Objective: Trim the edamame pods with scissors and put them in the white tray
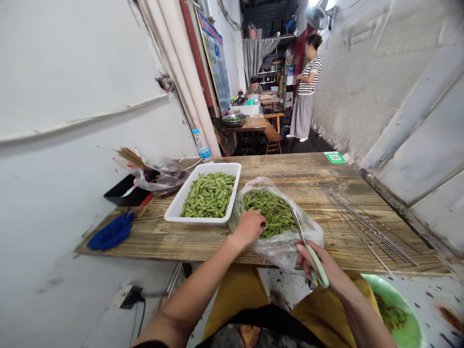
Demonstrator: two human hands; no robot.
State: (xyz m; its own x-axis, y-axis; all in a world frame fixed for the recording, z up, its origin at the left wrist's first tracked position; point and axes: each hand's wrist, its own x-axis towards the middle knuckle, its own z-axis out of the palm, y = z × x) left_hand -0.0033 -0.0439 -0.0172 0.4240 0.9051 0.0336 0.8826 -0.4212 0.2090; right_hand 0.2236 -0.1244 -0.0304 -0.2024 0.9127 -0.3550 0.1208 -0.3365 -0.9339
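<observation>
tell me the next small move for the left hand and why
Probably close the left hand on a pod in the bag and lift it toward the scissors: that hand rests on the pods, while the right hand holds the scissors over the bag's edge.

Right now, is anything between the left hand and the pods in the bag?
Nothing visible. The left hand lies on the pods inside the open bag. The scissors in the right hand point over the bag's right side, clear of the left hand.
</observation>
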